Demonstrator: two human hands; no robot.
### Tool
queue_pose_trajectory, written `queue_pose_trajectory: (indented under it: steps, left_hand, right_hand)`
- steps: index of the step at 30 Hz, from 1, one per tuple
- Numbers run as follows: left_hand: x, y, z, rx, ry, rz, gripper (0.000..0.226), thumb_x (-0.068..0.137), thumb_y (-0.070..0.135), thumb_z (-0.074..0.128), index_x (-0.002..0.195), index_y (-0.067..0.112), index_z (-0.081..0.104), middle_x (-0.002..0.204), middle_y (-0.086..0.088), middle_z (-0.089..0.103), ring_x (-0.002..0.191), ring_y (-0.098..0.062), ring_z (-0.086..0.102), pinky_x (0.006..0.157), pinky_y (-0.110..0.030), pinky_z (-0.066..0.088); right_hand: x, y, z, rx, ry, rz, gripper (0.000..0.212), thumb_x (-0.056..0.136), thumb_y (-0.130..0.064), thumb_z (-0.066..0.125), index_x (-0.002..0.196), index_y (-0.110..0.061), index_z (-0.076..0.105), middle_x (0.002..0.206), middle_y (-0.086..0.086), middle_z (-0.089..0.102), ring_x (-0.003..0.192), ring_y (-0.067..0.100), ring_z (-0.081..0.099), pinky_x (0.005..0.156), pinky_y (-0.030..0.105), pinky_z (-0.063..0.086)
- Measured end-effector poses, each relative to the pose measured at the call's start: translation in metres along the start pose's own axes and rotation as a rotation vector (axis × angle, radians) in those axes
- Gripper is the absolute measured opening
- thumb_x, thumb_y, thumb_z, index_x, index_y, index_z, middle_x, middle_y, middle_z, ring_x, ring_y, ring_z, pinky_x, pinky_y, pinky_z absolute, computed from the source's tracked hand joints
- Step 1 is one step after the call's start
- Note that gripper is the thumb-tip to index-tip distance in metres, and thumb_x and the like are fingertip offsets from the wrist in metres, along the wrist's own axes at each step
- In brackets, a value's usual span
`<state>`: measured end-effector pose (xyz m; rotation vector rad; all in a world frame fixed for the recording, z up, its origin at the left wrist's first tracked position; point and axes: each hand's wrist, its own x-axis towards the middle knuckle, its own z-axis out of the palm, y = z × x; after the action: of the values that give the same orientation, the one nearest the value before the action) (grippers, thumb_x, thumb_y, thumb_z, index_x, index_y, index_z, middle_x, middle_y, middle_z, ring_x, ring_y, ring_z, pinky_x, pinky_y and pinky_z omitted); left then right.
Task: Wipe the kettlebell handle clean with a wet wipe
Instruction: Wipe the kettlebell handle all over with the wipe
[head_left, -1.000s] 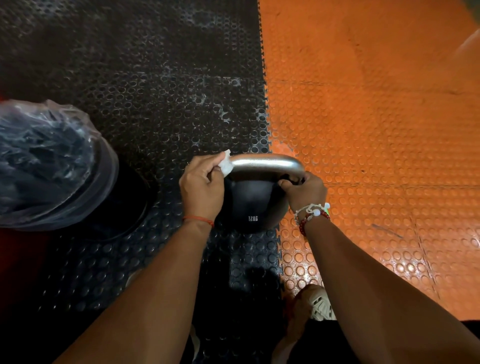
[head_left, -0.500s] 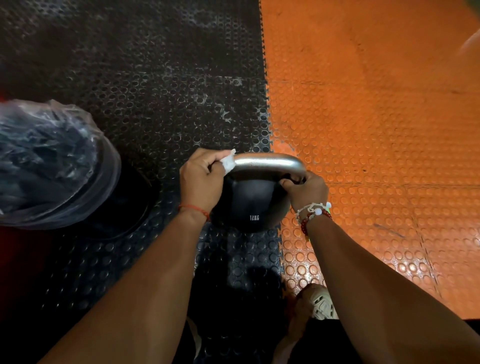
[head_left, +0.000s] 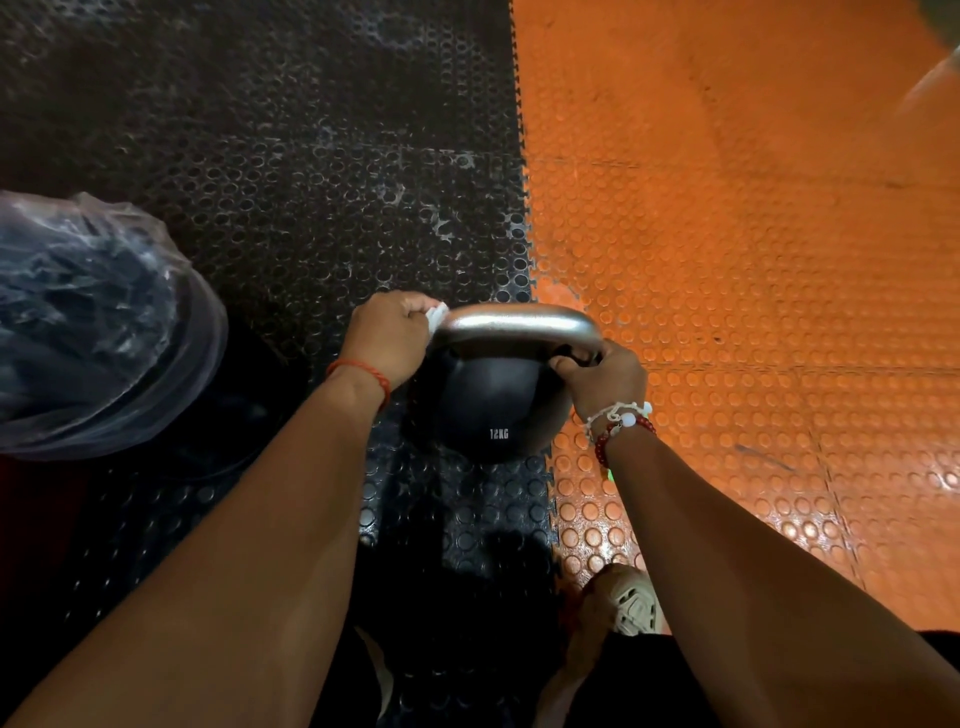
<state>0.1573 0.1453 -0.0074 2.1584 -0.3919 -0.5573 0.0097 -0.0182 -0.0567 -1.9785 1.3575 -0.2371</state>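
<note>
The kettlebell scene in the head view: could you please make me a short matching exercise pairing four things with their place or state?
Column one:
1. wet wipe
2. right hand
3. kettlebell
4. plastic bag

Column two:
A. stands across the seam between the black and orange mats
B. bunched in the left hand at the handle's left end
C. lies on the floor at the far left
D. grips the handle's right end

Pairs: 1-B, 2-D, 3-A, 4-C
</note>
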Motion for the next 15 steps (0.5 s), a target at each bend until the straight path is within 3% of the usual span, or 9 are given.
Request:
queue_pose_trajectory:
  steps: [3, 7, 11, 14, 15]
  left_hand:
    - [-0.011, 0.002, 0.011, 0.032, 0.148, 0.134, 0.029, 0.090, 0.007, 0.051, 0.102, 0.019, 0.076, 0.106, 0.000, 0.070, 0.096, -0.017, 0.062, 0.092, -0.024, 0.048]
    - [-0.017, -0.010, 0.019, 0.038, 0.267, 0.156, 0.030, 0.089, 0.007, 0.053, 0.105, 0.020, 0.075, 0.106, -0.001, 0.069, 0.100, -0.022, 0.060, 0.091, -0.023, 0.045]
    - [-0.034, -0.012, 0.029, 0.032, 0.378, 0.304, 0.038, 0.082, 0.002, 0.051, 0.107, 0.019, 0.075, 0.103, -0.002, 0.069, 0.094, -0.020, 0.057, 0.089, -0.009, 0.035]
    - [-0.032, -0.016, 0.029, -0.051, 0.376, 0.270, 0.036, 0.083, 0.002, 0.051, 0.108, 0.014, 0.074, 0.103, -0.005, 0.068, 0.095, -0.020, 0.061, 0.094, -0.026, 0.046]
    - [-0.032, -0.016, 0.027, -0.070, 0.374, 0.211, 0.033, 0.085, 0.001, 0.052, 0.108, 0.012, 0.073, 0.104, -0.007, 0.068, 0.096, -0.020, 0.062, 0.094, -0.024, 0.046]
  right_hand:
    - [0.000, 0.000, 0.000, 0.012, 0.006, 0.005, 0.029, 0.070, -0.032, 0.077, 0.092, -0.013, 0.070, 0.085, 0.009, 0.071, 0.081, 0.028, 0.064, 0.070, 0.034, 0.052]
    - [-0.001, -0.001, 0.000, 0.009, 0.001, 0.003, 0.029, 0.071, -0.031, 0.077, 0.093, -0.013, 0.070, 0.086, 0.008, 0.070, 0.080, 0.027, 0.064, 0.068, 0.030, 0.048]
    - [-0.001, -0.001, -0.002, 0.012, 0.006, 0.000, 0.027, 0.071, -0.031, 0.077, 0.092, -0.014, 0.070, 0.085, 0.007, 0.070, 0.079, 0.026, 0.063, 0.067, 0.030, 0.048]
    - [-0.002, -0.002, -0.002, 0.018, 0.007, -0.001, 0.027, 0.072, -0.030, 0.077, 0.092, -0.014, 0.070, 0.085, 0.007, 0.070, 0.078, 0.024, 0.063, 0.067, 0.029, 0.048]
    - [-0.003, -0.002, -0.002, 0.021, 0.005, 0.000, 0.027, 0.072, -0.030, 0.077, 0.093, -0.014, 0.070, 0.085, 0.007, 0.070, 0.077, 0.024, 0.062, 0.067, 0.029, 0.047]
